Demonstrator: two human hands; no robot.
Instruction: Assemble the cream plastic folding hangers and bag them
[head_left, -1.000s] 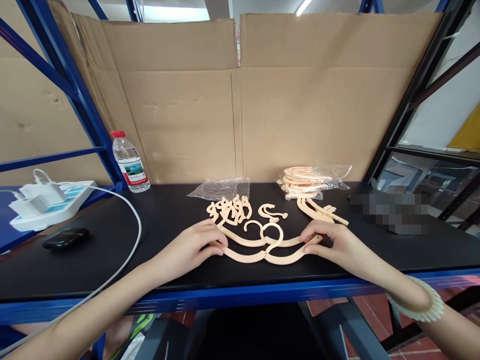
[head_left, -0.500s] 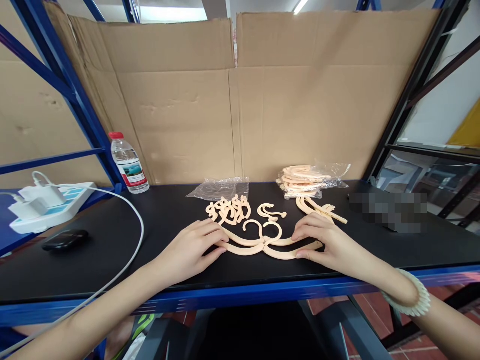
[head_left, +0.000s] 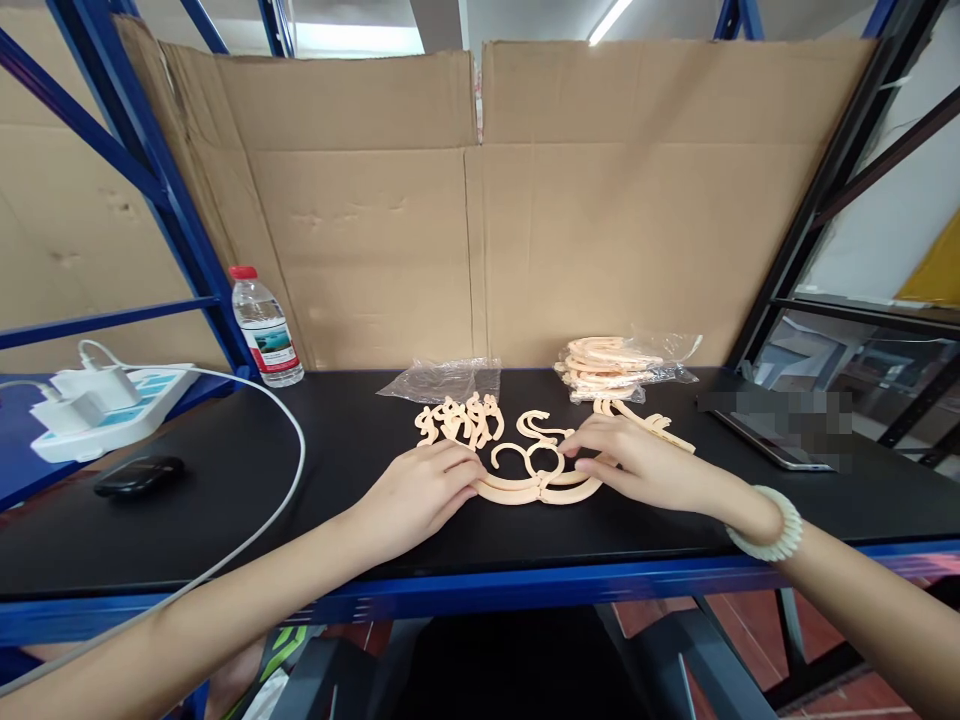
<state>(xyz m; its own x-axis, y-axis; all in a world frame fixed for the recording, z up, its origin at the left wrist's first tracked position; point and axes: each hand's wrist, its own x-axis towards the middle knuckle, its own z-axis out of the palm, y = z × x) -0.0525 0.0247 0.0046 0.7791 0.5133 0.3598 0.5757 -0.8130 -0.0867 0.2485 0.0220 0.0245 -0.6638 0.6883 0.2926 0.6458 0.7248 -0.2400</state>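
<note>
Two beige clothes hangers [head_left: 517, 494] lie on the black table, side by side or overlapping, their curved arms fanned left and right from the middle. Above their centre, two round hooks stand, one of them forming a ring [head_left: 545, 460]. My left hand [head_left: 431, 490] pinches the left ends of the arms, which its fingers partly hide. Over the right arms, my right hand [head_left: 637, 460] has its fingertips at the right hook and its thumb just below, closed on that part. Behind lie a heap of small beige hooks [head_left: 469, 420] and an S-shaped pair of hooks [head_left: 536, 425].
Beyond the hooks lie a clear plastic bag [head_left: 442, 380] and a bagged stack of hanger arms [head_left: 607, 365]. More loose arms [head_left: 660, 425] sit beside a tablet [head_left: 780, 440]. A bottle [head_left: 266, 330], power strip [head_left: 112, 405], mouse [head_left: 139, 476] and cable [head_left: 300, 440] occupy the left.
My right hand has moved left and inward, from the right arm ends to the hook. The left hand and hangers have shifted slightly right, and the view has tilted a little.
</note>
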